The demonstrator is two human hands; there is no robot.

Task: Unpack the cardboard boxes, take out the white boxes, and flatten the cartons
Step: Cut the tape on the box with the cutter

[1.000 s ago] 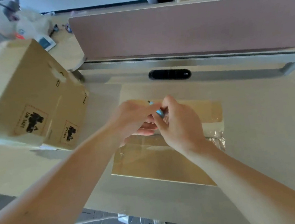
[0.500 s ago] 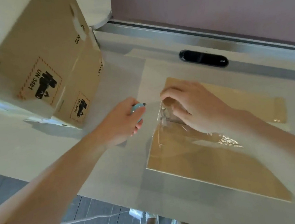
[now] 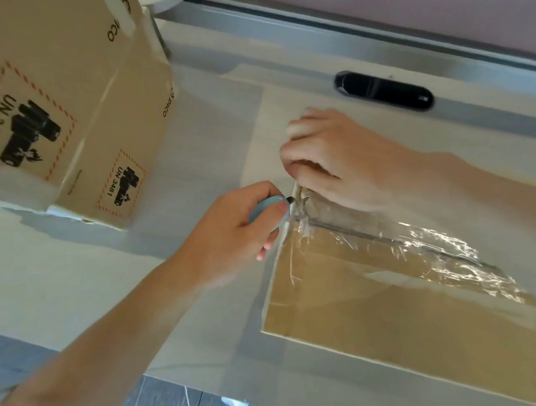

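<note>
A left hand (image 3: pixel 230 237) grips a small light-blue cutter (image 3: pixel 265 208) at the left edge of a flat brown cardboard carton (image 3: pixel 376 324); the right hand (image 3: pixel 345 159) curls over its far corner.

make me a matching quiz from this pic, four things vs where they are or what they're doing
1 left hand
2 right hand
3 UN 3481 box
4 clear tape

a crinkled across the flat carton
b stands left on the desk
c grips the blue cutter
d holds that carton's corner

Pairs: 1-c, 2-d, 3-b, 4-a
</note>
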